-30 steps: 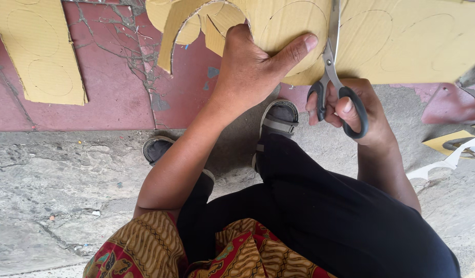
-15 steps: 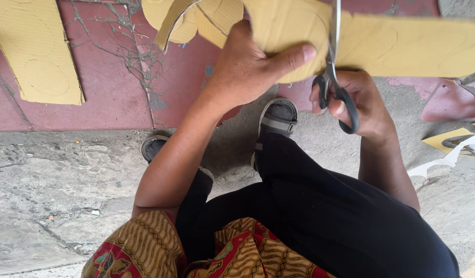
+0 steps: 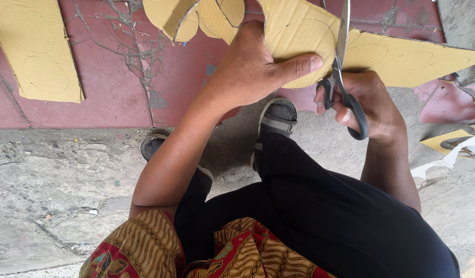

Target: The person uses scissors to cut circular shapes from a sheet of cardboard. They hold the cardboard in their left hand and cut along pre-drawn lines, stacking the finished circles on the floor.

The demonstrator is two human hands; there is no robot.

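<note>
My left hand [image 3: 258, 64] grips a large yellow cardboard sheet [image 3: 402, 56] with circles drawn on it, thumb pressed over its lower edge. My right hand [image 3: 374, 105] holds black-handled scissors [image 3: 343, 77], fingers through the loops, with the blades pointing up into the cardboard next to a drawn circle. Curled cut strips of the sheet [image 3: 196, 18] hang at the top left of my left hand.
A separate yellow cardboard piece [image 3: 36, 49] with drawn circles lies on the red cracked floor [image 3: 119, 77] at left. Grey concrete ground [image 3: 57, 190] runs below. My legs in black trousers and sandals [image 3: 276, 123] are beneath. Cardboard scraps [image 3: 454, 141] lie at right.
The cardboard sheet has turned and shifted in my left hand. The scissors have moved along the cut, blades now more upright. The view has shifted slightly.
</note>
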